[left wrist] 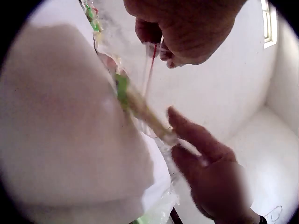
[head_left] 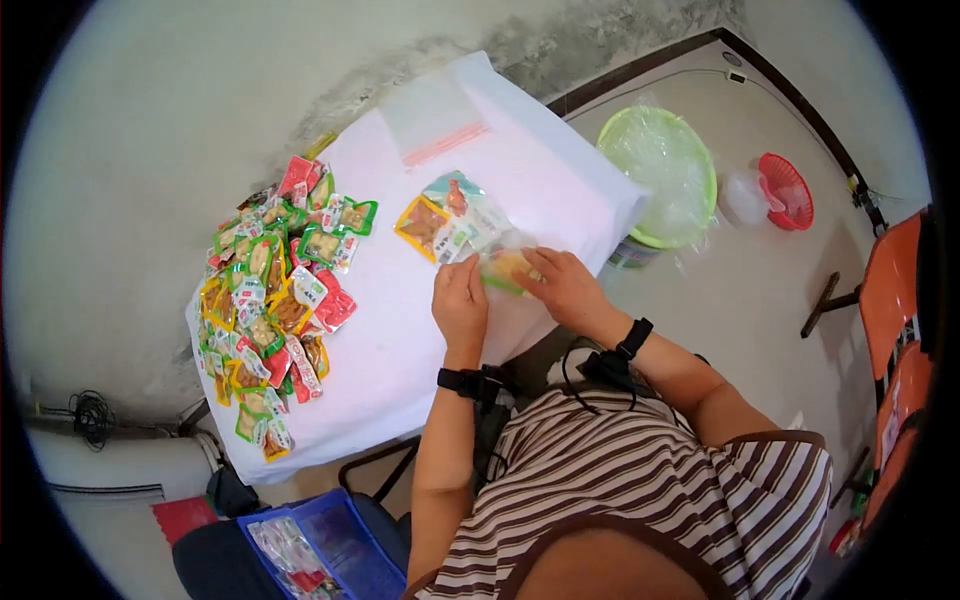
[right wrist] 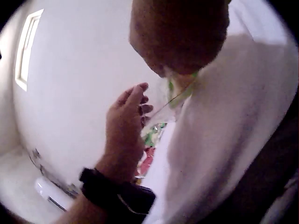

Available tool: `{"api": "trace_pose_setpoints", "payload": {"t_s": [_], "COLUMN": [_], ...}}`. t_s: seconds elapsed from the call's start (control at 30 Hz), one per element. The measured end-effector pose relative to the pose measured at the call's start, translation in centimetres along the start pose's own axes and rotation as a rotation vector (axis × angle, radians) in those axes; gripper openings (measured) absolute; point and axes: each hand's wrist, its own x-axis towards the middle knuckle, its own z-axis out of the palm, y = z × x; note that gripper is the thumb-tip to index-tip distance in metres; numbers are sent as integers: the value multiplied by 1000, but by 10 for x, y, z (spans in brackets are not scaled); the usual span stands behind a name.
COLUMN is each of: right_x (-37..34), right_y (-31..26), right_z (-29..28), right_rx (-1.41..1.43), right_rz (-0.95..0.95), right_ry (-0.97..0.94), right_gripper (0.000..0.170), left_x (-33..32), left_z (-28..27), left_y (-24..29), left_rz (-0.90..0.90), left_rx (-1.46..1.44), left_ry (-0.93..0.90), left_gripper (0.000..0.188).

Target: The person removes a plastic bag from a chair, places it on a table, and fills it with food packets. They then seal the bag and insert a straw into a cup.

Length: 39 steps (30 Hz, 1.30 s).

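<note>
My left hand [head_left: 461,305] pinches the edge of a clear zip bag [left wrist: 148,77], whose red seal line shows in the left wrist view. Between thumb and fingers my right hand [head_left: 572,290] grips a green-edged snack packet [head_left: 503,268] with pale yellow food inside. In the left wrist view the packet [left wrist: 145,112] overlaps the clear bag, tilted beside its red line. Just beyond the hands, a yellow-edged packet [head_left: 421,226] and a teal and white packet [head_left: 462,200] lie on the white tablecloth [head_left: 380,330].
A heap of colourful snack packets [head_left: 262,300] covers the table's left side. Flat clear zip bags [head_left: 430,115] lie at the back. On the floor to the right stand a green-rimmed bucket [head_left: 712,190] with clear plastic and a red basket [head_left: 790,190]. A blue box [head_left: 350,540] sits at lower left.
</note>
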Motion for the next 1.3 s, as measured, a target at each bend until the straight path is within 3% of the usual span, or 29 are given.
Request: {"api": "trace_pose_setpoints", "payload": {"t_s": [0.03, 0.17, 0.23, 0.27, 0.33, 0.37, 0.43, 0.57, 0.63, 0.67, 0.73, 0.87, 0.93, 1.03, 1.2, 1.3], "right_x": [-6, -22, -29, -30, -32, -30, -24, -38, -33, -31, -27, -6, 2, 15, 51, 61], "right_y": [-1, -1, 3, 5, 10, 9, 3, 11, 6, 6, 8, 0, -4, -14, -18, -20], "right_z": [7, 10, 20, 22, 23, 20, 13, 52, 42, 45, 52, 41, 43, 44, 57, 56], "right_rx": [-147, 119, 402, 403, 564, 564, 656, 503, 973, 973, 1340, 1556, 1747, 1867, 1848, 2025], "right_rz": [-30, 38, 367, 368, 647, 650, 825, 596, 753, 746, 731, 866, 969, 988, 950, 787], "right_ry": [-156, -126, 106, 105, 26, 29, -165, 18, 49, 51, 172, 162, 250, 293, 242, 167], "right_gripper": [49, 54, 60, 60, 54, 54, 49, 40, 25, 25, 17, 22, 26, 25, 30, 29], "left_x": [-4, -12, -18, -21, -27, -28, -30, -30, -29, -29, -29, -27, -24, -20, -18, -17], "left_z": [0, -1, -3, -3, 0, 2, 3, 1, 0, 0, 1, 3, 3, 1, 5, 5], "left_y": [0, -2, -3, -4, -7, -7, -9, -6, -6, -5, -5, -8, -5, 0, -4, -2], "left_rz": [-4, -60, -95, -97, -87, -83, -76, -56, -83, -80, -104, -37, -23, -26, 4, -15], "left_rx": [-1, 25, 53, 54, 59, 57, 48, 43, 27, 29, 6, 30, -19, 0, 1, -25], "left_ry": [-9, -62, -100, -101, -112, -115, -122, -111, -116, -110, -107, -73, -71, -89, -41, -36], "left_gripper": [14, 14, 16, 16, 17, 17, 19, 20, 21, 21, 22, 22, 21, 22, 24, 24]}}
